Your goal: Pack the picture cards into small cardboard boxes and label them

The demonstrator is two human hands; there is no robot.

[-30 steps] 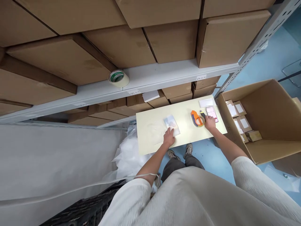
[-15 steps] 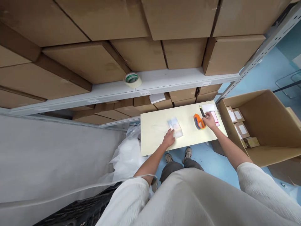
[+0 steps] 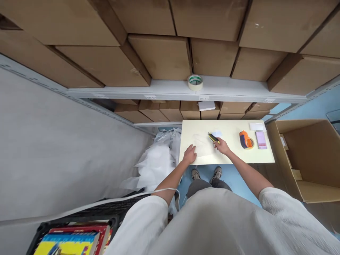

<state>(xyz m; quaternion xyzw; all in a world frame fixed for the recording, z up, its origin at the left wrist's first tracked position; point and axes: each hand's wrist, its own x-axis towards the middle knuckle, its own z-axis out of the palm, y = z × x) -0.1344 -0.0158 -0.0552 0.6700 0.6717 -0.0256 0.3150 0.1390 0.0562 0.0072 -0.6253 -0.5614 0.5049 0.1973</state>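
My right hand (image 3: 222, 146) is closed round a black-and-yellow utility knife (image 3: 213, 137), its tip pointing up and left over the tabletop. To its left, my left hand (image 3: 190, 154) lies with fingers stretched flat on the near edge of a thin, pale, see-through sheet or bag (image 3: 204, 150). This sheet blends into the cream table (image 3: 228, 124), so its outline is hard to make out. Just behind the knife shows a small bluish-white piece (image 3: 217, 133), partly hidden. An orange-and-blue tape dispenser (image 3: 244, 139) rests to the right of my right hand.
Right of the dispenser are a phone (image 3: 261, 140) and a white slip (image 3: 256, 126). A big open carton (image 3: 308, 156) stands at the table's right end. Shelves with cardboard boxes (image 3: 162, 56) and a tape roll (image 3: 195, 82) rise behind. White plastic (image 3: 156, 163) heaps at left; books (image 3: 71, 241) fill a black crate.
My right hand has carried the utility knife left, from beside the phone to over the pale sheet. My left hand no longer rests on the colourful packet. The view has swung left.
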